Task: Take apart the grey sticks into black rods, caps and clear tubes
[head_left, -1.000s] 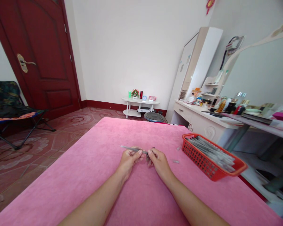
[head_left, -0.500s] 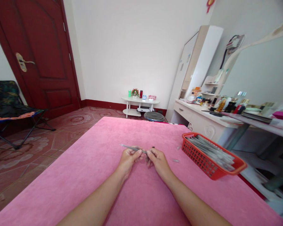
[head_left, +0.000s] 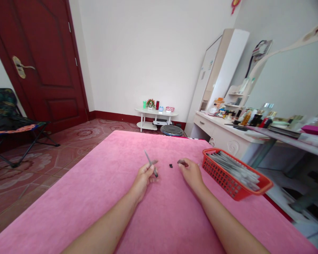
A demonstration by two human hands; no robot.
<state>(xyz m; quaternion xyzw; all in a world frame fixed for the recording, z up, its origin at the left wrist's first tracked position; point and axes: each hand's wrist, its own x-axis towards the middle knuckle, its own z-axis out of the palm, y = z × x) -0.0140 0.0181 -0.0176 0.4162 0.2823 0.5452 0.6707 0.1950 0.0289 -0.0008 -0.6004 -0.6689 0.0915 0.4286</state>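
Observation:
My left hand is closed on a thin grey stick-like tool that points up and away from me over the pink cloth-covered table. My right hand is pinched on a small dark piece, close to the near-left corner of the red basket. Between my hands a small black part lies on the cloth. The basket holds several grey sticks.
A dressing table crowded with bottles stands to the right, beside a tall white cabinet. A folding chair and a dark red door are at the left. A low white side table stands against the far wall.
My hands have drawn apart: the left has tilted the grey tool upright, the right has moved toward the basket with a small dark piece. A small black part now lies uncovered between them.

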